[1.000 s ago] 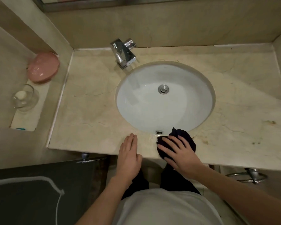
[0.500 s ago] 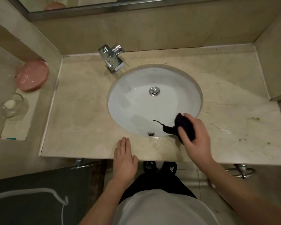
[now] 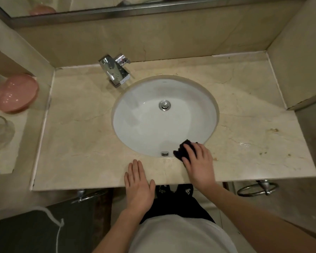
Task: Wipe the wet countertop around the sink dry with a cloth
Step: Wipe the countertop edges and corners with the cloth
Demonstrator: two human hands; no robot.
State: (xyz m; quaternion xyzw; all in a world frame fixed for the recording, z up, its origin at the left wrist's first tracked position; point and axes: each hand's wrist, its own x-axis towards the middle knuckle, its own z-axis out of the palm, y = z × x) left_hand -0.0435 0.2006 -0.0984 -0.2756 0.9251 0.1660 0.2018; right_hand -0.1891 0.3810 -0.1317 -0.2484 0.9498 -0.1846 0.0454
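Dim warm indoor light, soft shadows, glare on the faucet (image 3: pixel 115 71), wide-angle bending at edges.

A beige marble countertop (image 3: pixel 77 143) holds a white oval sink (image 3: pixel 164 115) set into it, with a chrome tap (image 3: pixel 115 72) at the back left. On the front edge lie a dark cloth (image 3: pixel 181 152) under the right hand (image 3: pixel 199 163) and the flat left hand (image 3: pixel 137 181); brown stains (image 3: pixel 274 130) mark the right side
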